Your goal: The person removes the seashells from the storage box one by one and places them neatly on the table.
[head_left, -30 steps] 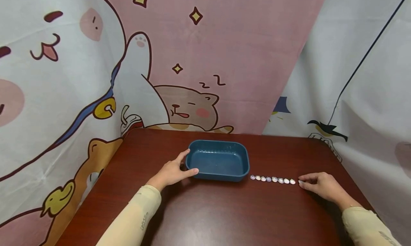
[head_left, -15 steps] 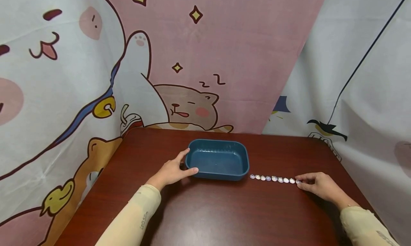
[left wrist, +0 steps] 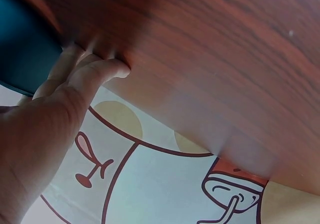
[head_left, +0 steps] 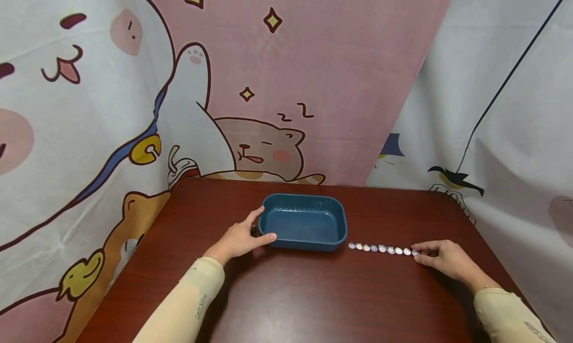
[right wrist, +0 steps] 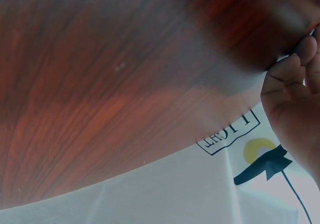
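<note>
A dark blue rectangular plastic tub (head_left: 333,243) stands on the table. My left hand (head_left: 237,239) holds its left end, the thumb along the front rim and the index finger at the back left corner. In the left wrist view, the other fingers of the left hand (left wrist: 55,101) rest low beside the tub's wall (left wrist: 25,48). From the tub's front right corner, a straight row of small whitish-purple seashells (head_left: 382,248) runs to the right. At its right end my right hand (head_left: 447,259) pinches a seashell (head_left: 416,252) between thumb and fingertips, right against the row.
The dark red-brown wooden table (head_left: 331,293) ends at a back edge against a hanging cartoon cloth (head_left: 340,84). White cloth (head_left: 524,184) also hangs close along the table's right side.
My right hand has moved slightly left, bringing its seashell up to the row's right end; over the last half second it stays there. The left hand and tub hold still.
</note>
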`<state>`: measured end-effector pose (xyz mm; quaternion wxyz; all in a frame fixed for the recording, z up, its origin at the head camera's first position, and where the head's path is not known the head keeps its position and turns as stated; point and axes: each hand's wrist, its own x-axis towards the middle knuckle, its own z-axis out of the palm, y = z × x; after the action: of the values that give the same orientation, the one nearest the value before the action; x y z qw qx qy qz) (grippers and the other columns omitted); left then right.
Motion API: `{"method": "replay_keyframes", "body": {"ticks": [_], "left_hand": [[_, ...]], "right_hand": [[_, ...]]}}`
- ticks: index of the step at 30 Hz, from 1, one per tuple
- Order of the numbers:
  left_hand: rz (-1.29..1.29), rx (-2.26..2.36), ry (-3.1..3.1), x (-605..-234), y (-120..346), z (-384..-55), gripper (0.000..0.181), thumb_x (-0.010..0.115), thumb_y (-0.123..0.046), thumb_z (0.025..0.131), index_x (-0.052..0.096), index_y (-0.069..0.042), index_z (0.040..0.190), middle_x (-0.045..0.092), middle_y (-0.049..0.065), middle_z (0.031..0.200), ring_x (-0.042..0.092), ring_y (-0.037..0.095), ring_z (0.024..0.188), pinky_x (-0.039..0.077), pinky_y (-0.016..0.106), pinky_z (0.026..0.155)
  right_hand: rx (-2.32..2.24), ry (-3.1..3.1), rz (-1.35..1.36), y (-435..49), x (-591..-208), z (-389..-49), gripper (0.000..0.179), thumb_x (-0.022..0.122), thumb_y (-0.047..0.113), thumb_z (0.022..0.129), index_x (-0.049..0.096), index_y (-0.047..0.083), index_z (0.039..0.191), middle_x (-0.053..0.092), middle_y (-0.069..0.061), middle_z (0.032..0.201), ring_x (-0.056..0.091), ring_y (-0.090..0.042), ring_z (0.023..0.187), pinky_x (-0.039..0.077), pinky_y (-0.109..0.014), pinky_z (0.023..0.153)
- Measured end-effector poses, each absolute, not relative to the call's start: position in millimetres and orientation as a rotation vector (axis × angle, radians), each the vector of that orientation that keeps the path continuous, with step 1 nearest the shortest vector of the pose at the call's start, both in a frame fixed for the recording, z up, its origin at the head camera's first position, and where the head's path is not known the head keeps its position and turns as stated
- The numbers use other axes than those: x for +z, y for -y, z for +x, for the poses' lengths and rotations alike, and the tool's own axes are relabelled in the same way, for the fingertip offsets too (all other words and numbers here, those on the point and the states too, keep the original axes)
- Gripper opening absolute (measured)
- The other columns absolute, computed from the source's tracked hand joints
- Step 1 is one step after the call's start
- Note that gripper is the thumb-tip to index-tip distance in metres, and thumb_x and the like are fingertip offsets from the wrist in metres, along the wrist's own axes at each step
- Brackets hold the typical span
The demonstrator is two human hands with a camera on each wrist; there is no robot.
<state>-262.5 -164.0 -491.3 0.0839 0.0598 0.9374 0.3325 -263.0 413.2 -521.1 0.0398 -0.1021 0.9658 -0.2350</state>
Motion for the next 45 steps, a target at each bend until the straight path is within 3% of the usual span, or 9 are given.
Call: {"method": "replay_keyframes", "body": {"ticks": [18, 30, 45], "left_hand": [[0.183, 0.997, -2.804, -493.2, 162.8, -262.7, 0.104, 0.07, -0.077, 0.088, 0.024, -0.034, 0.171, 0.062, 0.016, 0.154, 0.061, 0.04, 0.14, 0.048, 0.067, 0.113], [0.181, 1.003, -2.8, -494.1, 164.1, -262.4, 0.104, 0.07, -0.077, 0.088, 0.024, -0.034, 0.171, 0.061, 0.016, 0.155, 0.06, 0.04, 0.14, 0.047, 0.067, 0.114], [0.175, 0.996, -2.81, -495.4, 164.1, -261.3, 0.104, 0.069, -0.077, 0.089, 0.023, -0.034, 0.171, 0.06, 0.017, 0.155, 0.06, 0.041, 0.14, 0.048, 0.068, 0.113]], "right_hand": [[-0.737, -2.946, -0.312, -415.9, -521.1, -262.3, 0.039, 0.086, 0.031, 0.091, 0.08, 0.008, 0.122, 0.068, 0.005, 0.088, 0.05, 0.001, 0.073, 0.041, -0.023, 0.063], [-0.727, -2.854, -0.369, -415.1, -513.6, -262.1, 0.07, 0.092, 0.039, 0.084, 0.068, 0.001, 0.138, 0.064, -0.001, 0.098, 0.051, -0.002, 0.082, 0.043, -0.023, 0.07], [-0.751, -2.844, -0.361, -412.6, -513.8, -261.2, 0.071, 0.093, 0.037, 0.083, 0.067, 0.001, 0.138, 0.062, -0.003, 0.098, 0.05, -0.004, 0.082, 0.04, -0.024, 0.069]]}}
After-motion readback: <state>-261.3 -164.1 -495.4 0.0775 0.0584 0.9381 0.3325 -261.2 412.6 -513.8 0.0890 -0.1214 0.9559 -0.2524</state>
